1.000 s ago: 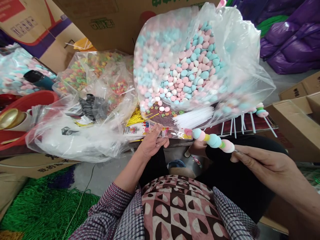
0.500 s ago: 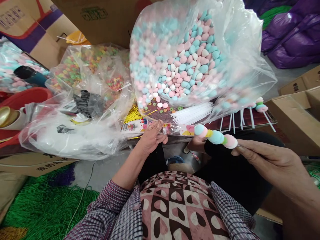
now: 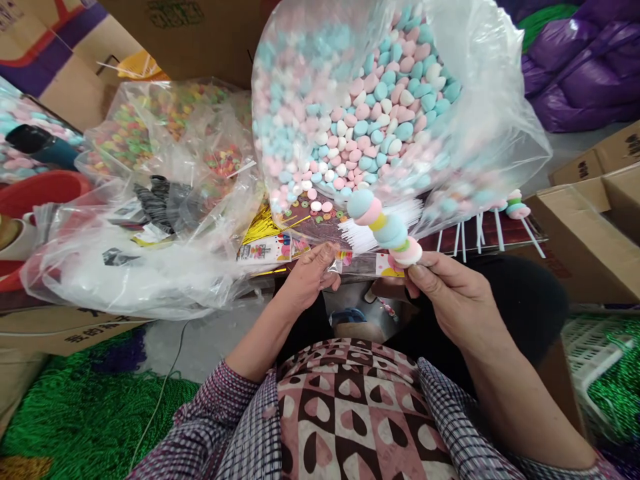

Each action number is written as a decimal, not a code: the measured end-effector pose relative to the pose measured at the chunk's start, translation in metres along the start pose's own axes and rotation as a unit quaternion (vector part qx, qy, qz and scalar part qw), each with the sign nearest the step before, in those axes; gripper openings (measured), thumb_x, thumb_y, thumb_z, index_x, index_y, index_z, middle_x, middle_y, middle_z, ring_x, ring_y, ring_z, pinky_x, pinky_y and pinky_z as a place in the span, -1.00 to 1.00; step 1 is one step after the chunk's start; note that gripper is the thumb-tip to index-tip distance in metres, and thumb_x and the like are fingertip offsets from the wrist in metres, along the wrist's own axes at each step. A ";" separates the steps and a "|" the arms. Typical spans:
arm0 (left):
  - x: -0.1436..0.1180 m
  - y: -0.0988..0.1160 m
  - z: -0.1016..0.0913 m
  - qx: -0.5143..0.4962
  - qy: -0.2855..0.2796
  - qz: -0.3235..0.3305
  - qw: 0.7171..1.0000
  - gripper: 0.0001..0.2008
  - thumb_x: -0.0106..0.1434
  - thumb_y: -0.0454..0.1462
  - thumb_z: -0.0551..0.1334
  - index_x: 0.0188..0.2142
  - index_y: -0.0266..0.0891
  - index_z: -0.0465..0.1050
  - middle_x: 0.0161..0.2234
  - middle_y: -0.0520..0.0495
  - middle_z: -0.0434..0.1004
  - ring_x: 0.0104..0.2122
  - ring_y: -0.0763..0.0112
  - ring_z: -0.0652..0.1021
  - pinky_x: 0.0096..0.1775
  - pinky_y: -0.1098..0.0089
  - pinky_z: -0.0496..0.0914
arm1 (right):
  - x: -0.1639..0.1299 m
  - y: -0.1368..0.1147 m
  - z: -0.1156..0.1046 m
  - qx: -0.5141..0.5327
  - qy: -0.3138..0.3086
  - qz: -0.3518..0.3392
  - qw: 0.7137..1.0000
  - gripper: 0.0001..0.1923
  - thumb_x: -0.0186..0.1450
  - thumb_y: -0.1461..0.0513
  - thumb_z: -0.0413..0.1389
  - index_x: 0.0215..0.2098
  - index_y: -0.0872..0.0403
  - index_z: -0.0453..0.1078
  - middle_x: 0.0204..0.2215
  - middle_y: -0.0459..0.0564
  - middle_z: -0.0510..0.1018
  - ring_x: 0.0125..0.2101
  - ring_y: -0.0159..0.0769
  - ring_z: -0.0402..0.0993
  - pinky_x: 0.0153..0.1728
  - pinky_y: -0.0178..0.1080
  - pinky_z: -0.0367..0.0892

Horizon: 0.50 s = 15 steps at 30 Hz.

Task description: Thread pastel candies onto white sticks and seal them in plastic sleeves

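Plainly, our pastel pink, blue, yellow and green candy skewer (image 3: 390, 230) slants up-left from the right grip (image 3: 450, 292)

Largest, a clear plastic bag (image 3: 493, 73) before us holds pink, blue and white egg-shaped sweets (image 3: 370, 130). Left of it, a smaller clear plastic bag (image 3: 189, 150) holds small red, yellow and green pieces (image 3: 147, 130); further left, a red plastic basin (image 3: 60, 185) holds a white cup (image 3: 25, 239). Below, our left grip (image 3: 311, 270) pinches a flat, clear, printed plastic sleeve (image 3: 386, 264) lying left to right. Our right grip pinches the skewer's near end, just beside the sleeve's right end.
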<state>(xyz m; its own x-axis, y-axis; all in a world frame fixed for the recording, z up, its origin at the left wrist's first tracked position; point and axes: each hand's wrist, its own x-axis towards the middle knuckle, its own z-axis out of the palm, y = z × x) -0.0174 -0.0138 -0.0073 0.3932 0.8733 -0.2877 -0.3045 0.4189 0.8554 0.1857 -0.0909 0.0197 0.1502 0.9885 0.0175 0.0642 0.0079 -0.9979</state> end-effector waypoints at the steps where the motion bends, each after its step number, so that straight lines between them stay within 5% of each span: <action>1: 0.000 0.000 -0.001 0.011 0.003 0.000 1.000 -0.57 0.06 0.07 0.37 -0.46 -0.22 0.34 -0.69 0.25 0.04 -0.76 0.69 0.05 -0.58 0.46 0.27 | 0.000 0.002 0.001 -0.010 -0.003 0.001 1.000 -0.78 0.31 0.09 0.17 -0.14 0.00 0.53 -0.42 -0.10 0.51 -0.47 -0.40 0.38 -0.46 -0.33 0.34; 5: 0.000 -0.004 -0.006 0.056 0.032 -0.001 0.998 -0.55 0.11 0.12 0.30 -0.42 -0.23 0.38 -0.70 0.23 0.04 -0.74 0.67 0.05 -0.59 0.48 0.21 | -0.001 0.003 0.007 -0.041 -0.036 0.015 0.998 -0.71 0.36 0.04 0.10 -0.07 -0.01 0.50 -0.32 -0.05 0.56 -0.34 -0.32 0.46 -0.28 -0.28 0.41; 10: 0.000 -0.004 -0.012 0.127 0.066 -0.022 0.989 -0.53 0.12 0.14 0.28 -0.49 -0.23 0.34 -0.65 0.10 0.25 -0.67 0.59 0.23 -0.60 0.52 0.13 | 0.001 0.003 0.024 0.006 -0.132 0.042 0.990 -0.60 0.40 -0.05 -0.04 -0.22 0.06 0.44 -0.32 -0.02 0.55 -0.49 -0.42 0.40 -0.37 -0.32 0.35; 13: 0.003 -0.005 -0.016 0.174 0.079 -0.022 0.981 -0.48 0.10 0.18 0.26 -0.53 -0.24 0.34 -0.66 0.07 0.27 -0.65 0.56 0.24 -0.58 0.51 0.18 | 0.008 0.011 0.034 0.025 -0.164 0.031 0.986 -0.57 0.41 -0.08 -0.07 -0.28 0.07 0.40 -0.40 -0.03 0.52 -0.38 -0.37 0.43 -0.28 -0.30 0.34; 15: 0.006 -0.008 -0.018 0.196 0.091 0.001 0.976 -0.45 0.07 0.22 0.24 -0.53 -0.24 0.37 -0.67 0.06 0.29 -0.66 0.55 0.23 -0.58 0.49 0.20 | 0.015 0.020 0.039 0.094 -0.194 0.032 0.976 -0.56 0.36 -0.13 -0.03 -0.26 0.06 0.34 -0.26 0.02 0.54 -0.39 -0.38 0.46 -0.30 -0.29 0.35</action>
<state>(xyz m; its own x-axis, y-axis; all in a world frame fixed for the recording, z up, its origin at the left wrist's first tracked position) -0.0278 -0.0072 -0.0234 0.2210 0.9184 -0.3281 0.0642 0.3219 0.9446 0.1509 -0.0703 -0.0028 -0.2392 0.9704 -0.0332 -0.1210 -0.0637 -0.9906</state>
